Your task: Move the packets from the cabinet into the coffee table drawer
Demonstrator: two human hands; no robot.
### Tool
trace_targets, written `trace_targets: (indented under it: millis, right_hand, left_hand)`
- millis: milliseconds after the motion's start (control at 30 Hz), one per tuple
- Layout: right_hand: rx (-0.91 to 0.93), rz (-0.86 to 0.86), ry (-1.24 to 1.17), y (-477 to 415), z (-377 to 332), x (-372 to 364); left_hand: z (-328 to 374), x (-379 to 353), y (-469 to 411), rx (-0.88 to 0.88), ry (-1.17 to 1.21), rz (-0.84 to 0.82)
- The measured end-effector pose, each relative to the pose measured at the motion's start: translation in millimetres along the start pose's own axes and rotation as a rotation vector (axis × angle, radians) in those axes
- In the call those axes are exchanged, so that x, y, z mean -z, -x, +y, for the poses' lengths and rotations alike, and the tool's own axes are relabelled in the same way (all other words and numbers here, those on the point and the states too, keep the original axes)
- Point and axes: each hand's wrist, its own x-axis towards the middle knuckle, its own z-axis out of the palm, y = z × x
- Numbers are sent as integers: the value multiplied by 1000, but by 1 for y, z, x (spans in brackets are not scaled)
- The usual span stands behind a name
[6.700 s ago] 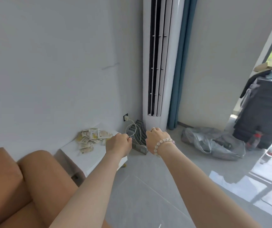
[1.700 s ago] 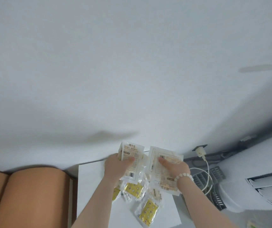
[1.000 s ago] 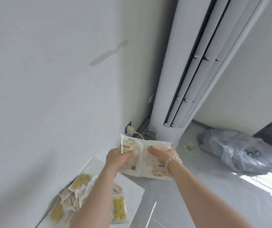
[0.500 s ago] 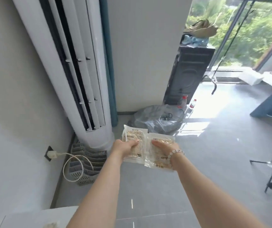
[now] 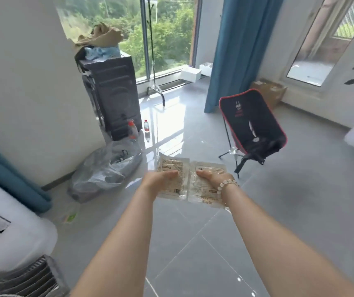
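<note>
While the left hand (image 5: 160, 181) pinches the left packet (image 5: 173, 167), the right hand (image 5: 214, 179) pinches the right packet (image 5: 204, 192) beside it.

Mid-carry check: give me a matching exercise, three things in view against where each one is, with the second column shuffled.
Things:
1 packets
2 folding chair
3 plastic bag

Places:
A lying on the floor at the foot of the white wall
B gripped in the left hand and right hand
C standing on the floor near the blue curtain

Pairs: 1-B, 2-C, 3-A
</note>
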Motion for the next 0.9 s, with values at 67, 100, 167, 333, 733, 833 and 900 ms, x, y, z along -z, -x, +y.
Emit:
trace_targets:
  millis: [67,100,167,333,733,833,900]
  right_hand:
    - [-24,61,-64,-5,12,39]
    - [-40,94,-96,-6,17,57]
    - [-73,170,-174,-7,31,92]
    - [-141,337,-350,-5,67,164]
    - [-295,715,-632,-8,123,286]
    - [-297,800,-744,-3,137,312]
    - [-333,868,-781,0,147,325]
  left_hand:
    - [10,-45,-2,-20,-30,-87]
    - [14,-65,-3,-28,-51,-125]
    - [20,-105,-5,-36,-121,-203]
    - [31,-194,-7,-66,-284,-399]
    - [49,-389,-15,-127,-564,-829]
    - [50,-435,-8,-128,-633,-931]
    - [48,-462,-1,-134,-674,-1002]
